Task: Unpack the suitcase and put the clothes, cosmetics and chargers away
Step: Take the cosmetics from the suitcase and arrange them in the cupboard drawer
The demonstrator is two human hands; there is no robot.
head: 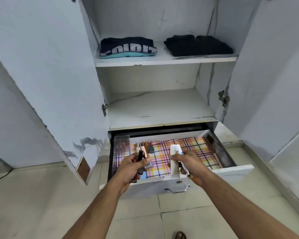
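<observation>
Over the open white drawer (231,171) with its plaid lining, my left hand (135,168) grips dark red cosmetic tubes (140,156), fingers curled; my right hand (188,163) pinches a white tube (174,150).

Beyond the fingers (175,158), a pink-yellow plaid drawer liner (193,150); white tube (174,163); navy striped-letter shirt (128,48); black clothes (198,45); white cupboard (162,62).

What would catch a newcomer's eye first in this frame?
The open drawer at the wardrobe's foot, lined with bright plaid paper, draws the eye. Above it the left hand grips dark cosmetic items and the right hand grips a white tube. On the top shelf lie two folded piles: a dark printed shirt left, black clothes right.
</observation>
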